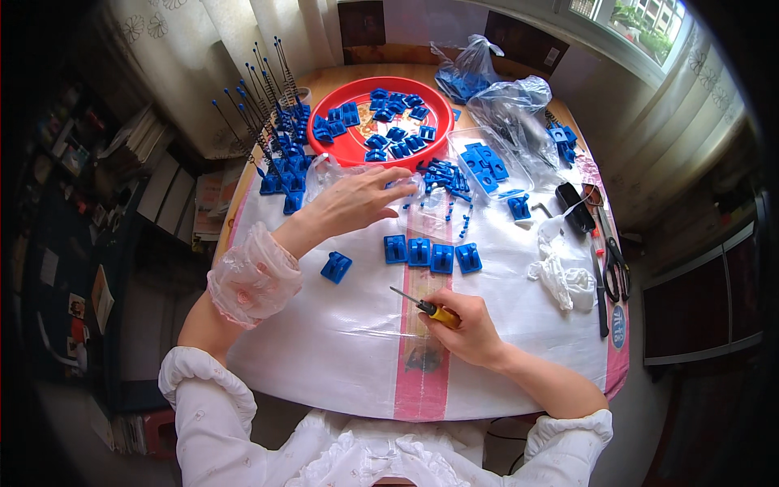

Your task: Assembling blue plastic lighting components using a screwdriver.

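My right hand [475, 331] is closed round the yellow-and-black handle of a screwdriver [442, 315], its metal shaft angled up to the left. My left hand [357, 201] reaches forward, fingers stretched out, over clear plastic film [329, 172]; no object shows in it. Just right of its fingertips lies a heap of small blue plastic parts [445, 178]. Between my hands stand several blue plastic blocks in a row [419, 252]. A single blue block [335, 266] sits apart on the left, below my left wrist.
A red round tray [445, 105] with blue blocks stands at the back. Tall thin rods with springs [251, 101] rise at back left. On the right are a clear tray [519, 174], plastic bags [515, 101], white cloth [560, 276], scissors [617, 264] and a black case [574, 209].
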The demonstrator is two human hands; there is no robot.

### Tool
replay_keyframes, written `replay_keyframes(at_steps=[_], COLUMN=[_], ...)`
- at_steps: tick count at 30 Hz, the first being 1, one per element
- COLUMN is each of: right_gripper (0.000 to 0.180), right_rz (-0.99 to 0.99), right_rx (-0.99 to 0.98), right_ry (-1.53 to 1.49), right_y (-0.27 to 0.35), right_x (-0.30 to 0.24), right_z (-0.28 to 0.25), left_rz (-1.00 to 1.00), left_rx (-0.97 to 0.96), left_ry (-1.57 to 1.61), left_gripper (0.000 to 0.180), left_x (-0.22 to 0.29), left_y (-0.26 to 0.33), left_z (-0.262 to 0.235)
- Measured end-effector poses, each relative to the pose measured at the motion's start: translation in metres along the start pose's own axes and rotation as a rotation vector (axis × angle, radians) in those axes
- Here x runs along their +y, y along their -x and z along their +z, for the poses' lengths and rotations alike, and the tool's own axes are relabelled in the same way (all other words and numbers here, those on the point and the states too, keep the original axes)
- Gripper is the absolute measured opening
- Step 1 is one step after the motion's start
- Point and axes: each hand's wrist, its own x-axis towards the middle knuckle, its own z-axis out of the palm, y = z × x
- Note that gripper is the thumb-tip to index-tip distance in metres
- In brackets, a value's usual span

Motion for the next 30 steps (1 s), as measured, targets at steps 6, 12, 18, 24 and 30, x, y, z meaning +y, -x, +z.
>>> replay_keyframes(at_steps=[6, 12, 18, 24, 30], right_gripper=[0.018, 0.019, 0.018, 0.017, 0.016], right_rz=[0.005, 0.015, 0.024, 0.025, 0.025], right_rx=[-0.009, -0.018, -0.023, -0.021, -0.019], right_ry=[-0.001, -0.002, -0.002, 0.004, -0.009], right_y=[-0.001, -0.001, -0.002, -0.002, -0.002], right_x=[0.0, 0.0, 0.001, 0.0, -0.001], right_z=[0.0, -0.001, 0.0, -0.001, -0.001], left_rz=[-0.018, -0.151, -0.209, -0.333, -0.276], left_rx=[-0.099, -0.172, -0.154, -0.18, -0.056], left_ry=[-0.044, -0.132, 0.128, 0.182, 0.17], left_gripper=[0.018, 0.011, 0.011, 0.015, 0.015], left_x=[-0.009, -0.008, 0.004, 0.008, 0.01], left_y=[0.007, 0.011, 0.01, 0.001, 0.001], left_z=[0.005, 0.005, 0.01, 0.008, -0.009])
